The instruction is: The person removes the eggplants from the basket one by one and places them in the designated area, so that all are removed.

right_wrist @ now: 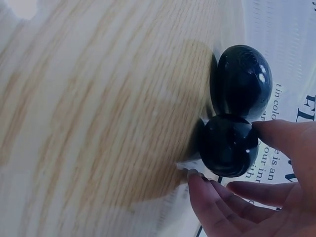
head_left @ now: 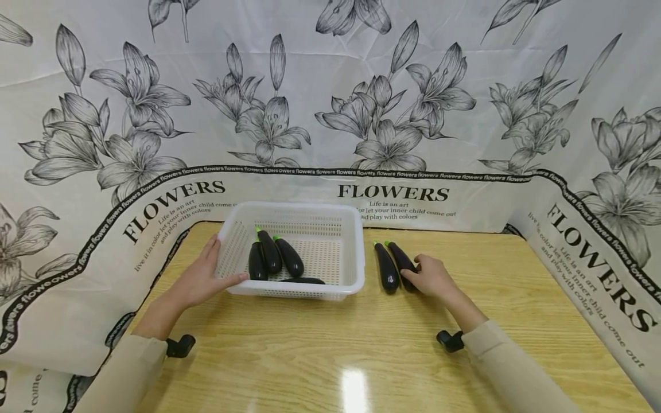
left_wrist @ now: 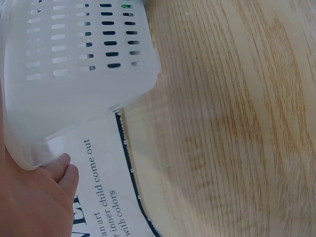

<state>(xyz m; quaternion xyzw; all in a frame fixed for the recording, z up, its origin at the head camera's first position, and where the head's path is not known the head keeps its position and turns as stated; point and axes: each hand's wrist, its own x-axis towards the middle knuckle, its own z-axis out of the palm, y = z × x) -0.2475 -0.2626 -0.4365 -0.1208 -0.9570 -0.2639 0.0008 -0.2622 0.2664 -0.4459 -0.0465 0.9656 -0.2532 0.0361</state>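
Observation:
A white slotted basket [head_left: 289, 205] stands on the wooden table [head_left: 330, 344] and holds several dark eggplants [head_left: 269, 252] with green stems. My left hand [head_left: 203, 275] rests against the basket's near left corner, fingers along the side wall and thumb on the front wall. In the left wrist view the basket [left_wrist: 74, 59] fills the upper left, with my left hand [left_wrist: 34, 197] below its rim. Two more eggplants lie right of the basket. My right hand [head_left: 420, 274] grips the near end of the right eggplant [head_left: 401, 261]; the left eggplant [head_left: 387, 268] lies beside it. The right wrist view shows the gripped eggplant [right_wrist: 228, 145] between thumb and fingers [right_wrist: 217, 197], touching the other eggplant [right_wrist: 244, 81].
A white cloth printed with grey flowers and the word FLOWERS [head_left: 392, 192] walls the table at the back and both sides. Black wrist mounts [head_left: 450, 340] sit on both sleeves. Bare wood stretches across the front, with a glare spot [head_left: 353, 390].

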